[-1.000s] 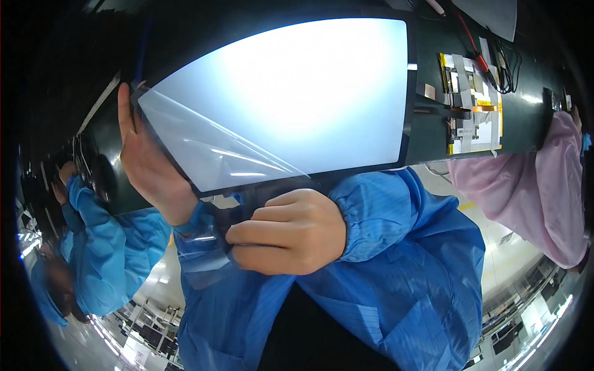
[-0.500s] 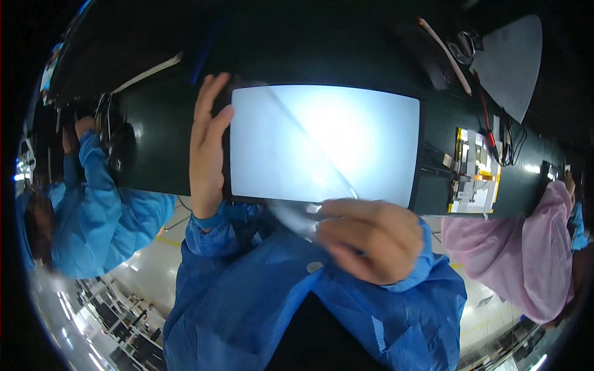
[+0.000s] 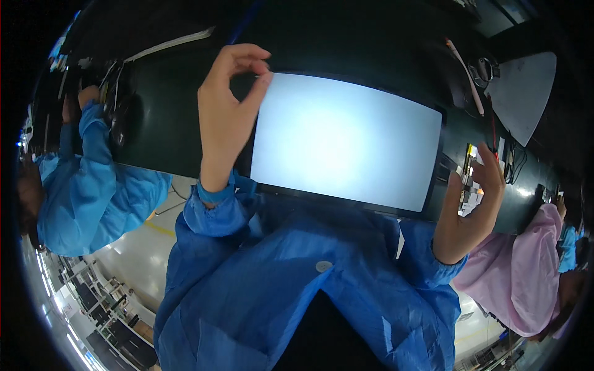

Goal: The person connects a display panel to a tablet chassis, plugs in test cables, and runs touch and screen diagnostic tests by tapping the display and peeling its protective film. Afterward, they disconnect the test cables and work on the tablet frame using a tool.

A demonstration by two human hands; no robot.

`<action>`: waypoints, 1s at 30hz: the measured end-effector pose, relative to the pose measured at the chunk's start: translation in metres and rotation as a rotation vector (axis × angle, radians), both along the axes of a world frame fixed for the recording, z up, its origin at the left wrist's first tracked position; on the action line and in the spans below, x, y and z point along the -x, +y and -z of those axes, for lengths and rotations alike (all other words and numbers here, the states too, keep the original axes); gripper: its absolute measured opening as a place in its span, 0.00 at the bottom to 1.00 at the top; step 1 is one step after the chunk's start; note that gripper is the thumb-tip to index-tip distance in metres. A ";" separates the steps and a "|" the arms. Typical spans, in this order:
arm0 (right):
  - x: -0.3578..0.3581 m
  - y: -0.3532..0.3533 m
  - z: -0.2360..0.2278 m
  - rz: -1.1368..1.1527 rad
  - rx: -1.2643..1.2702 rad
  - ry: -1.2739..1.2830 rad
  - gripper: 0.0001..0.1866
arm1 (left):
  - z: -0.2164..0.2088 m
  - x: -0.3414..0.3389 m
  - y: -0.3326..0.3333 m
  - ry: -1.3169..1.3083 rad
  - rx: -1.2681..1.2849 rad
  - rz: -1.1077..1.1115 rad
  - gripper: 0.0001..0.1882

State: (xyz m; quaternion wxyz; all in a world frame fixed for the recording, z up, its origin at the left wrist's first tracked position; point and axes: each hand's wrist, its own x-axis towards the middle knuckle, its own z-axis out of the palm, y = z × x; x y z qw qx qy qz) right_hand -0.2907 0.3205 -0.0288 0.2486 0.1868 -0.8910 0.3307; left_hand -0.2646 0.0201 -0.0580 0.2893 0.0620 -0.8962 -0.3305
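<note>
Glowing white panel (image 3: 346, 141) lies flat on the dark green table (image 3: 167, 139), close to the person. Left hand (image 3: 226, 117) pinches its top left corner, maybe to peel something. Right hand (image 3: 473, 207), fingers loosely curled, steadies the right edge.

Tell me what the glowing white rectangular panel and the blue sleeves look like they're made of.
The glowing white rectangular panel looks like a smooth backlit sheet, glass or plastic, in a thin dark frame: even white glow, flat surface. The left hand pinches its upper left corner. The blue sleeves look like thin, slightly shiny woven fabric, with soft creases and gathered cuffs.
</note>
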 end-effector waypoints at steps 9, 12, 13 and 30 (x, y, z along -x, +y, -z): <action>-0.021 -0.044 -0.006 -0.463 -0.030 -0.129 0.15 | -0.032 -0.053 0.099 0.088 -0.235 0.531 0.18; -0.016 -0.032 -0.011 -0.475 -0.087 -0.164 0.13 | -0.024 -0.057 0.088 0.018 -0.432 0.617 0.22; -0.015 -0.027 -0.014 -0.438 -0.136 -0.196 0.11 | -0.023 -0.056 0.076 0.074 -0.387 0.577 0.23; 0.009 0.010 0.006 -0.075 -0.220 -0.157 0.06 | 0.031 -0.053 0.017 0.061 -0.519 0.071 0.27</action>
